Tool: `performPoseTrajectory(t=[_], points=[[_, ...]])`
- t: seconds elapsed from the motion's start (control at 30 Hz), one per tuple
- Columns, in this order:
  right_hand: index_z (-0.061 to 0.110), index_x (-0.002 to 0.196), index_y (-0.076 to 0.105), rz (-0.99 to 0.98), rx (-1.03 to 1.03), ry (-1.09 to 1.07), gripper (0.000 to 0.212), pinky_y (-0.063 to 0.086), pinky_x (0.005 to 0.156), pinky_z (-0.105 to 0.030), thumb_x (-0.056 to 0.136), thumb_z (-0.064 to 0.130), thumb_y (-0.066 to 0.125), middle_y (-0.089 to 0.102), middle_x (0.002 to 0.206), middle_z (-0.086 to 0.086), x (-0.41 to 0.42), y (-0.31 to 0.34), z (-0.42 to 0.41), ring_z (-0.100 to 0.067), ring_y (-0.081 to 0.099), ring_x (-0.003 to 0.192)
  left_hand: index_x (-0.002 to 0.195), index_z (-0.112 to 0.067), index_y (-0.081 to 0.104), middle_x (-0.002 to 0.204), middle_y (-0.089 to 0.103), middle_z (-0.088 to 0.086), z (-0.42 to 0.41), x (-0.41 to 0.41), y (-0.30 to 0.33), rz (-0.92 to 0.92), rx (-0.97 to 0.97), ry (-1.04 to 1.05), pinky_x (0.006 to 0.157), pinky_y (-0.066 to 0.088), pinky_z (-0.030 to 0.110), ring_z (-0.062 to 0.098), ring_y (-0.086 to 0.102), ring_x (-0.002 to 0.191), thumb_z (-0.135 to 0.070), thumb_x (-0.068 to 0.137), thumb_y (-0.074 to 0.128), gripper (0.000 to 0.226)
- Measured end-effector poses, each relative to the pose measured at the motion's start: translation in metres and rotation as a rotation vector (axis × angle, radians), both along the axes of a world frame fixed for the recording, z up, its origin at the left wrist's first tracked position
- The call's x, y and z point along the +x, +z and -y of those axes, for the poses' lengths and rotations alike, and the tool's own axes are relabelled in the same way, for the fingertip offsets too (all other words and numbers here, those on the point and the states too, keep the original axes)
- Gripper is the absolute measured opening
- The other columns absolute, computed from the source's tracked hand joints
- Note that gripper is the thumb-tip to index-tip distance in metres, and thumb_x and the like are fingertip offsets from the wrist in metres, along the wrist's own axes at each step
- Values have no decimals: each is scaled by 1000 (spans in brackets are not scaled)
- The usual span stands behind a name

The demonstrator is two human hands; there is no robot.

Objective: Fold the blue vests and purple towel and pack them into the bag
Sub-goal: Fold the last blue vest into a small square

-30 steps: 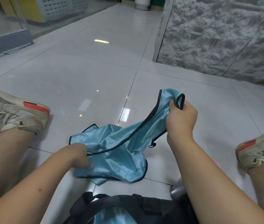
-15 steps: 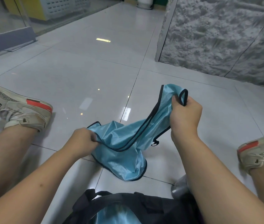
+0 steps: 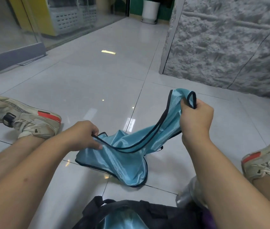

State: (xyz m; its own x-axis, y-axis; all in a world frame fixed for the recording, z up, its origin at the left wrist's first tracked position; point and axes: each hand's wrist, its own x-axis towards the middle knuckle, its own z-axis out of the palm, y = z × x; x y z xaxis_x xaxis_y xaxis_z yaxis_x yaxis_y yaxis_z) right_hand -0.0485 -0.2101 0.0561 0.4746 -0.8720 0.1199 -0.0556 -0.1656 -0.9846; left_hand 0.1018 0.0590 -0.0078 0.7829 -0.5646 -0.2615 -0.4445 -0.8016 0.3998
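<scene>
Raised higher, shiny blue vest (image 3: pixel 124 156) sags between hands.

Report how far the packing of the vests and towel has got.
Done: shiny blue fabric, apparently one vest, already sits in the open black bag. In hand: the left hand and right hand grip the black-trimmed edges of a light blue vest, unfolded, its lower part on the tiled floor. Left: fold and pack it. Something purple shows beside the bag, perhaps the towel.
</scene>
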Motion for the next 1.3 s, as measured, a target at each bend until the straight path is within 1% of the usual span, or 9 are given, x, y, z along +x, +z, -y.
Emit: performPoseTrajectory(t=[0.1,0.33,0.5,0.63,0.8,0.93,1.1,1.2,1.3], points=[[24,58,28,30,6,12,52,20,56,-29,92,10,64,24,52,13,-4,17,-1,-15,22,56,60,-18,45,56,39,-4,-5,-7,18,15,-26,-4,51,25,30,16,35,55,-41,70,92,53],[24,56,25,11,-179,86,54,16,49,-26,92,9,62,22,51,11,-23,83,-20,-13,19,55,76,-14,68,66,62,-1,19,-28,128,-120,-473,38,61,39,29,18,51,62,-6,74,88,22],[20,55,26,35,-383,-2,51,17,54,-30,89,15,62,20,49,8,-44,163,-19,-16,19,56,83,-31,67,92,62,-8,25,-41,231,395,-183,-36,70,41,26,14,56,82,-18,85,80,18],[19,51,28,14,-534,-31,51,14,41,-25,88,13,62,19,39,8,-46,224,-27,-13,17,44,94,-24,73,91,54,-8,29,-52,294,511,-273,-14,67,38,26,16,54,84,-22,87,80,10],[12,50,36,-155,-575,44,44,18,35,-26,85,8,63,25,41,4,-39,228,-49,-16,21,46,86,-18,73,69,56,-2,50,-70,312,250,-533,118,39,29,19,14,45,51,-20,85,83,11],[15,52,35,-255,-496,117,42,16,39,-28,85,8,60,27,46,3,-33,201,-62,-16,21,49,86,-10,70,76,63,11,66,-76,287,-92,-747,195,57,42,28,26,57,66,-3,83,80,13],[20,53,35,-115,-271,310,52,20,52,-29,92,26,69,30,55,1,-23,189,-75,-18,26,60,89,-6,63,85,65,17,80,-89,288,-344,-989,259,40,47,21,26,65,63,10,89,67,17],[14,68,54,-35,-207,454,42,24,57,-31,100,39,65,36,67,-1,-25,185,-82,-17,32,65,91,-4,62,82,64,15,81,-92,298,-406,-1116,290,44,53,23,21,66,60,11,91,64,15],[0,98,69,38,-140,519,53,32,70,-35,105,50,54,48,80,-2,-31,181,-85,-17,43,75,89,-2,59,81,63,15,79,-98,305,-440,-1186,315,47,56,25,22,66,57,13,89,64,16]])
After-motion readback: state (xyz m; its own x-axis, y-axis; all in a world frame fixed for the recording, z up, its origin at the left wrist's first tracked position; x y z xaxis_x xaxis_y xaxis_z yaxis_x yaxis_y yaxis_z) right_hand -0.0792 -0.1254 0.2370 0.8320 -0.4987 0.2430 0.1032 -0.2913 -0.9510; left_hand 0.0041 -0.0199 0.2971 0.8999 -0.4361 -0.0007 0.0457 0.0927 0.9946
